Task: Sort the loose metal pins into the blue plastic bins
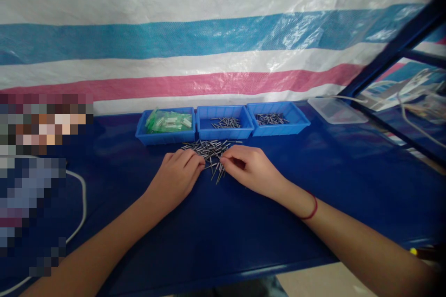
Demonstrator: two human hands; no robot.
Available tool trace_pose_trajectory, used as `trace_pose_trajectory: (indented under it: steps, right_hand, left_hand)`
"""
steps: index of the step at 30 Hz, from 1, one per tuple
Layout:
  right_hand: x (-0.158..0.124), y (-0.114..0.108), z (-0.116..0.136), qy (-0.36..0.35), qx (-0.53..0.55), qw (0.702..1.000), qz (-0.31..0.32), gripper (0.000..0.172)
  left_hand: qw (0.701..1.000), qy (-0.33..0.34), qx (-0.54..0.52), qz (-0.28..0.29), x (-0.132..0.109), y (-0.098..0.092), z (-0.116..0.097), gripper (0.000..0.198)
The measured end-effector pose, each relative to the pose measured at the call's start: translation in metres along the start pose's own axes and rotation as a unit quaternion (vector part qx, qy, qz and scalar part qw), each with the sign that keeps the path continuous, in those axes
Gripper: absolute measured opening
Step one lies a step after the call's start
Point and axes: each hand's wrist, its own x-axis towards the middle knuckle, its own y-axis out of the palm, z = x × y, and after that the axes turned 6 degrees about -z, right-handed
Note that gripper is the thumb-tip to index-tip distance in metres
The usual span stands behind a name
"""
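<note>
A loose pile of blind rivets (208, 149), thin grey metal pins with thicker silver ends, lies on the blue table between my two hands. My left hand (181, 167) is at the pile's left edge, fingers curled and pressed together; what they hold, if anything, is hidden. From the right, my right hand (252, 167) reaches in with thumb and index finger pinched on a rivet at the pile's edge. Just behind the pile, a middle blue bin (225, 132) and a right blue bin (282, 128) each hold more rivets.
A left blue bin (165, 138) contains green-tinted plastic bags. Farther right are a clear plastic lid (337, 110) and a dark metal frame (379, 67). A striped plastic sheet (209, 39) hangs behind the table (226, 241). A white cable (83, 199) curves at left beside a blurred-out area.
</note>
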Motion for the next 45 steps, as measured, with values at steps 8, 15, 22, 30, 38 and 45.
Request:
trace_pose_trajectory:
  steps: [8,15,22,30,38,45]
  right_hand:
    - [-0.004,0.002,0.009,-0.057,0.123,0.990,0.027,0.013]
    - [-0.002,0.001,0.013,0.045,0.212,0.976,-0.028,0.013]
    - [-0.005,0.000,0.019,0.099,0.277,0.953,-0.067,0.010]
    - [-0.005,0.001,0.020,0.100,0.291,0.950,-0.053,0.012]
    - [-0.005,0.001,0.019,0.089,0.279,0.954,-0.067,0.011]
    - [-0.005,0.000,0.019,0.063,0.265,0.961,-0.049,0.010]
  left_hand:
    - [0.965,-0.080,-0.240,-0.063,-0.005,-0.013,-0.021,0.008]
    - [0.941,-0.150,-0.300,-0.050,-0.006,-0.008,-0.022,0.010]
    - [0.941,-0.114,-0.317,-0.025,-0.006,-0.007,-0.026,0.010]
    - [0.920,-0.143,-0.362,-0.034,-0.005,-0.005,-0.027,0.017]
    - [0.918,-0.152,-0.364,-0.035,-0.004,-0.003,-0.027,0.013]
    - [0.917,-0.158,-0.361,-0.064,-0.003,-0.002,-0.027,0.009]
